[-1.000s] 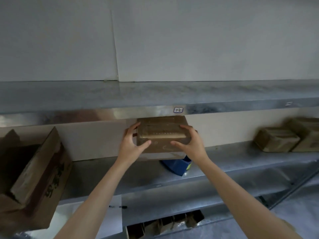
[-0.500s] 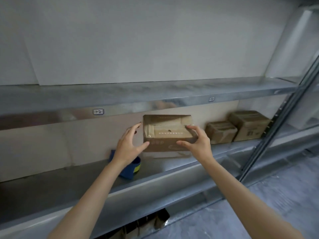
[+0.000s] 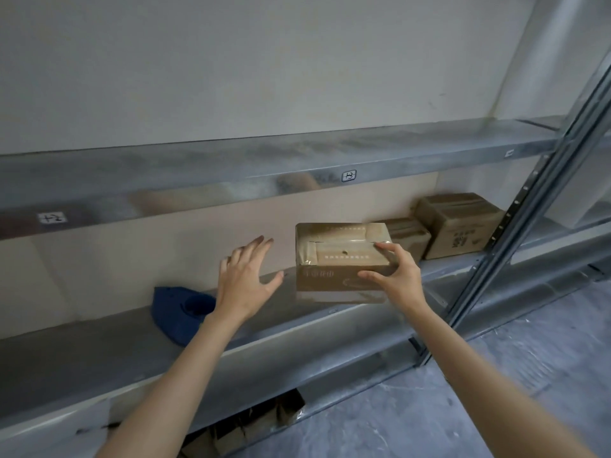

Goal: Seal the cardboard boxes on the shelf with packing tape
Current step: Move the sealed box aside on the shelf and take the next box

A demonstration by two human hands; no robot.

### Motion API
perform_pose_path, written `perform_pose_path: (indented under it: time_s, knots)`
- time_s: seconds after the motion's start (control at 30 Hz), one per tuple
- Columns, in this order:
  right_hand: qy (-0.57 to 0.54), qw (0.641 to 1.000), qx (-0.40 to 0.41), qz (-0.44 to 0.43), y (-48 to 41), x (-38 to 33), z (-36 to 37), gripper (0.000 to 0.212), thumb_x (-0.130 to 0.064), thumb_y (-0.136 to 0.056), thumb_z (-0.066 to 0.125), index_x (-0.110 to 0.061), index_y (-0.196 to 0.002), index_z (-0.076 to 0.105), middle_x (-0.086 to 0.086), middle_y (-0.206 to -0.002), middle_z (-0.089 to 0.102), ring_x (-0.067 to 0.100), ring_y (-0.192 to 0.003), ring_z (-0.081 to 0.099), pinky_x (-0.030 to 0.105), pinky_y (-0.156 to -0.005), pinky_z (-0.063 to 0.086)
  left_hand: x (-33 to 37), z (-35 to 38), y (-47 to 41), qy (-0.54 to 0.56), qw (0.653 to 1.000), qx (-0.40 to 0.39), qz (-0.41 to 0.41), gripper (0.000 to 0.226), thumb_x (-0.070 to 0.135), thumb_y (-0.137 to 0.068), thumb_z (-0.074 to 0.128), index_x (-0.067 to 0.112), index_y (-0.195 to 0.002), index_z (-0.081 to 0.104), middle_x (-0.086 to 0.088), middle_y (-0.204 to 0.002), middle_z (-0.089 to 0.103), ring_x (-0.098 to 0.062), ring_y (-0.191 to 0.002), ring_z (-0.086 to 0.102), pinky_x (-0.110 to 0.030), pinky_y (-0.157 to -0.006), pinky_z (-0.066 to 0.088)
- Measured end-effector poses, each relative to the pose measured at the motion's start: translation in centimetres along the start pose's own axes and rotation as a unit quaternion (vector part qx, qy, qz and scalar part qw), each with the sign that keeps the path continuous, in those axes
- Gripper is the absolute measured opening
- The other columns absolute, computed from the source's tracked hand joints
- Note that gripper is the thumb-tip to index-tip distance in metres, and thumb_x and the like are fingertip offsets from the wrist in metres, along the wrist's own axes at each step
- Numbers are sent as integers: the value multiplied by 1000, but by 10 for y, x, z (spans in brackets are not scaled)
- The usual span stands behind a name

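A taped cardboard box sits on the metal shelf, next to two more brown boxes to its right, a small one and a larger one. My right hand holds the box's right front corner, fingers on top and thumb on the front face. My left hand hovers spread and apart from the box, to its left. A blue tape dispenser lies on the shelf behind my left wrist.
An upper metal shelf with small labels runs overhead. A grey upright post stands at the right. Several small boxes lie under the shelf on the grey floor.
The box has travelled right along the shelf toward the two other boxes. My left hand has let go of it and spread open; my right hand stays on it.
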State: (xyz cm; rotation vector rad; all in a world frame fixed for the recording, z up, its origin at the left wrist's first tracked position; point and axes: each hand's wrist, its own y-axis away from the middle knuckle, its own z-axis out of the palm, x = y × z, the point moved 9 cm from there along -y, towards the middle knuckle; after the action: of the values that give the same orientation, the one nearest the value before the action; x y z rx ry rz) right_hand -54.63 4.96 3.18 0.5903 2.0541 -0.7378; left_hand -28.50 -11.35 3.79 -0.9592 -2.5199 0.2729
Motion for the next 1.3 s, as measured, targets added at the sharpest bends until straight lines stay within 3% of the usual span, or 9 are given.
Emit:
perform_pose_path:
  time_s: [0.13, 0.23, 0.57, 0.67, 0.83, 1.03, 1.3]
  knots:
    - [-3, 1000, -23, 9, -30, 33, 7, 64, -31, -65, 88, -34, -121, 57, -8, -130, 54, 3, -115, 49, 31, -102, 43, 2, 27, -25, -56, 998, -5, -9, 80, 68, -83, 29, 27, -151, 38, 1, -158, 36, -26, -136, 42, -45, -107, 32]
    - [-1, 999, -41, 6, -57, 53, 14, 64, -27, -65, 88, -30, -121, 58, -8, -127, 54, -6, -107, 49, 23, -98, 41, -1, 49, -45, -95, 995, -23, -24, 74, 63, -89, 46, 27, -152, 34, 1, -160, 31, -27, -138, 39, -46, -109, 32]
    - [27, 996, -85, 6, -126, 117, 32, 70, -39, -60, 90, -34, -122, 58, -7, -121, 59, 11, -114, 51, 35, -100, 45, -2, 95, -93, -90, 991, -64, -73, 73, 60, -94, 46, 33, -156, 19, 11, -165, 12, -21, -148, 21, -40, -117, 15]
    - [32, 994, -108, -12, -139, 123, 36, 69, -37, -62, 89, -38, -122, 55, -6, -124, 55, 10, -113, 50, 31, -97, 44, 6, 106, -104, -91, 990, -70, -80, 73, 62, -93, 41, 33, -156, 20, 11, -165, 12, -21, -148, 20, -40, -118, 14]
    - [46, 989, -132, -50, -155, 132, 34, 67, -43, -64, 87, -37, -121, 53, -6, -127, 53, 8, -112, 51, 26, -89, 45, 25, 115, -112, -103, 987, -54, -109, 87, 69, -76, 19, 32, -154, 27, 11, -163, 21, -21, -145, 26, -40, -115, 16]
    - [103, 983, -149, -41, -169, 149, 27, 70, -53, -65, 83, -39, -125, 50, -10, -133, 50, 5, -109, 47, 26, -71, 43, 46, 118, -108, -118, 983, -21, -138, 75, 62, -77, 36, 23, -138, 57, 1, -147, 51, -29, -127, 54, -49, -103, 41]
    - [103, 967, -218, -80, -176, 156, 17, 68, -55, -66, 82, -40, -124, 50, -12, -130, 52, 11, -114, 53, 30, -75, 48, 77, 122, -96, -152, 973, -13, -171, 73, 61, -78, 38, 24, -137, 57, 0, -145, 54, -28, -123, 57, -47, -99, 45]
